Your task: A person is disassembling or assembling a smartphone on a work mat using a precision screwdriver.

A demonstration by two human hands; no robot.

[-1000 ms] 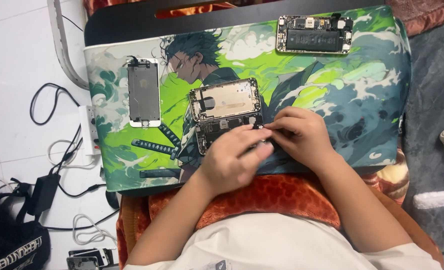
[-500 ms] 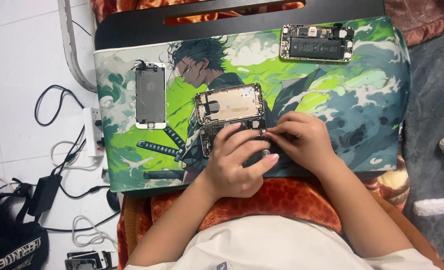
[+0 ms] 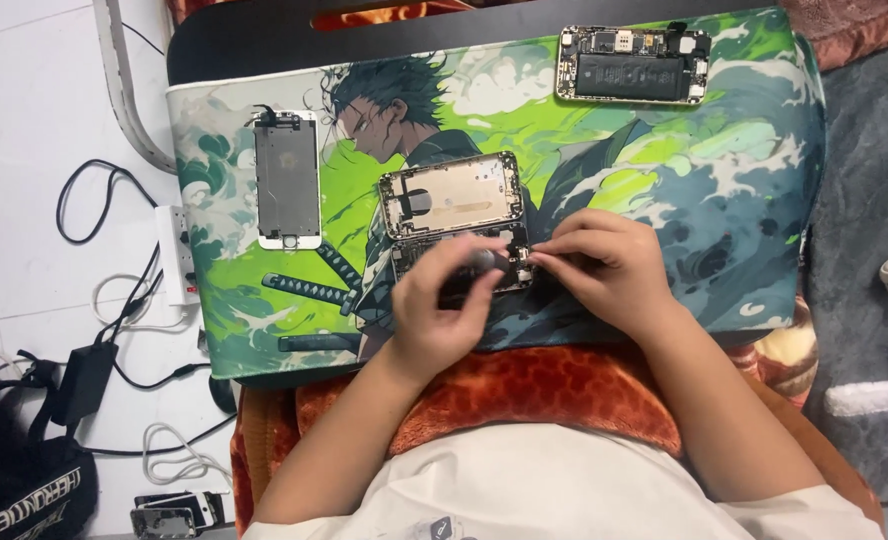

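Gold phone shell (image 3: 454,197) lies touching both hands (image 3: 444,305) (image 3: 609,265), partly beneath them.

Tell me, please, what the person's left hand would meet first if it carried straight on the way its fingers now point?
The left hand points up and right across the opened phone housing, which it already touches. Beyond that lies bare green desk mat, then probably the second opened phone, though height is unclear.

A green, white and teal illustrated mat (image 3: 664,170) lies over an orange patterned blanket (image 3: 524,390).
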